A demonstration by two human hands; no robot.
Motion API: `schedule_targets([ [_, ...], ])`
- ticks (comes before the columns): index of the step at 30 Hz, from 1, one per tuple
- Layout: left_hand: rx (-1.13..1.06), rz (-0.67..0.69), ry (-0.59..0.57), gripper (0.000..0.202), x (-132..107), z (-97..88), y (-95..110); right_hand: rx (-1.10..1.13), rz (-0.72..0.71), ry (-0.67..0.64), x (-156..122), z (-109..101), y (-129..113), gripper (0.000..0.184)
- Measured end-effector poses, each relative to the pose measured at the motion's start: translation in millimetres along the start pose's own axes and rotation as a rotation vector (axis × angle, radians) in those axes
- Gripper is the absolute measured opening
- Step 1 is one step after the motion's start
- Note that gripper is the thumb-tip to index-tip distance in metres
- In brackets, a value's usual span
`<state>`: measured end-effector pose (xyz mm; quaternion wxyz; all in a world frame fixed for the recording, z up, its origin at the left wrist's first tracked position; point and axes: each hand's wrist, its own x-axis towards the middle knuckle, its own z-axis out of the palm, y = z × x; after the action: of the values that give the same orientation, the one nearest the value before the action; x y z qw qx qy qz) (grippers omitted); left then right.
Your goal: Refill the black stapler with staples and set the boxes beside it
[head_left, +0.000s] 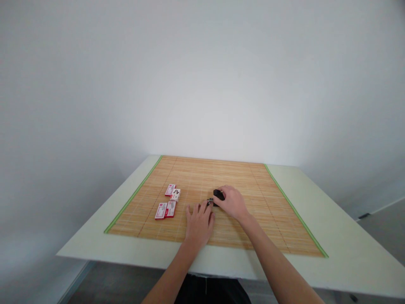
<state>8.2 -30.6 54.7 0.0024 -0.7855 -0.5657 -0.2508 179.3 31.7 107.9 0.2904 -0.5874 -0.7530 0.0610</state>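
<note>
My right hand (233, 202) has its thumb and fingers closed on the black upper part of what looks like a small stapler (218, 194). A shiny metal piece shows at the stapler's left end, low over the mat. My left hand (198, 221) lies palm down on the mat with its fingers stretched out and apart. Its index fingertip reaches the stapler's left end; whether it presses on it I cannot tell. The right hand covers much of the stapler's right side.
Several small red-and-white boxes lie left of my hands: a front pair (170, 209) and a back pair (171, 189). A bamboo mat (218, 171) with green edges covers the middle of the white table (79, 245). A pale wall (209, 84) stands behind.
</note>
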Motion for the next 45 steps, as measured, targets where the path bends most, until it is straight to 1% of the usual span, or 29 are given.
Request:
schedule_targets([
  [3,0.005,0.002,-0.002,0.042,0.9,1.0,-0.9,0.091,0.111,0.112,-9.6,-9.9,11.6,0.028],
  [5,0.009,-0.001,-0.004,0.042,1.4,1.3,-1.3,0.164,0.187,0.192,-17.2,-13.8,24.0,0.032],
  [8,0.009,-0.007,-0.007,0.041,2.1,0.9,-1.6,0.376,0.354,0.327,-31.7,-14.2,48.1,0.038],
  [10,0.007,-0.011,-0.008,0.04,2.3,0.4,-1.8,0.498,0.475,0.386,-43.5,-10.7,64.3,0.043],
  [12,0.001,-0.014,-0.007,0.04,2.3,0.1,-2.3,0.552,0.547,0.402,-55.6,-5.1,77.2,0.047],
  [15,-0.021,-0.014,-0.007,0.04,2.3,-0.1,-3.3,0.6,0.592,0.4,-69.9,3.6,87.6,0.052],
  [20,-0.114,0.003,-0.026,0.043,3.6,1.6,-4.6,0.668,0.607,0.413,-78.0,8.2,88.8,0.06],
  [22,-0.161,-0.005,-0.027,0.042,1.9,0.0,-9.3,0.709,0.616,0.423,-78.3,7.4,87.5,0.063],
  [24,-0.165,-0.059,0.008,0.037,-2.9,-6.0,-21.3,0.752,0.631,0.438,-78.7,6.5,86.5,0.066],
  [25,-0.143,-0.111,0.044,0.034,-6.3,-10.9,-30.6,0.773,0.639,0.445,-79.0,6.3,86.2,0.067],
  [27,-0.055,-0.266,0.141,0.031,-13.9,-23.5,-55.1,0.805,0.648,0.45,-79.6,6.3,86.1,0.068],
  [29,0.053,-0.442,0.218,0.038,-19.9,-37.3,-83.0,0.816,0.644,0.444,-79.8,7.0,86.6,0.068],
  [30,0.096,-0.5,0.226,0.042,-21.6,-43.4,-95.7,0.816,0.64,0.441,-79.7,7.4,87.0,0.068],
  [31,0.13,-0.524,0.213,0.044,-22.5,-48.4,-106.5,0.816,0.638,0.442,-79.4,7.9,87.3,0.069],
  [32,0.156,-0.518,0.191,0.043,-22.5,-52.1,-114.6,0.815,0.637,0.446,-79.0,8.3,87.6,0.069],
  [34,0.181,-0.441,0.142,0.033,-21.1,-55.0,-121.9,0.819,0.637,0.452,-78.2,8.4,87.8,0.07],
  [36,0.174,-0.349,0.116,0.025,-19.5,-53.5,-118.8,0.829,0.639,0.448,-78.4,7.6,87.3,0.07],
  [39,0.091,-0.262,0.074,0.028,-18.7,-47.3,-102.3,0.839,0.65,0.426,-84.2,5.5,85.6,0.07],
  [42,-0.09,-0.149,-0.055,0.034,-18.0,-39.3,-77.1,0.825,0.654,0.391,-98.1,5.5,80.8,0.07],
  [45,-0.282,-0.005,-0.167,0.035,-13.7,-29.1,-45.2,0.841,0.687,0.344,-114.8,8.7,68.4,0.07],
])
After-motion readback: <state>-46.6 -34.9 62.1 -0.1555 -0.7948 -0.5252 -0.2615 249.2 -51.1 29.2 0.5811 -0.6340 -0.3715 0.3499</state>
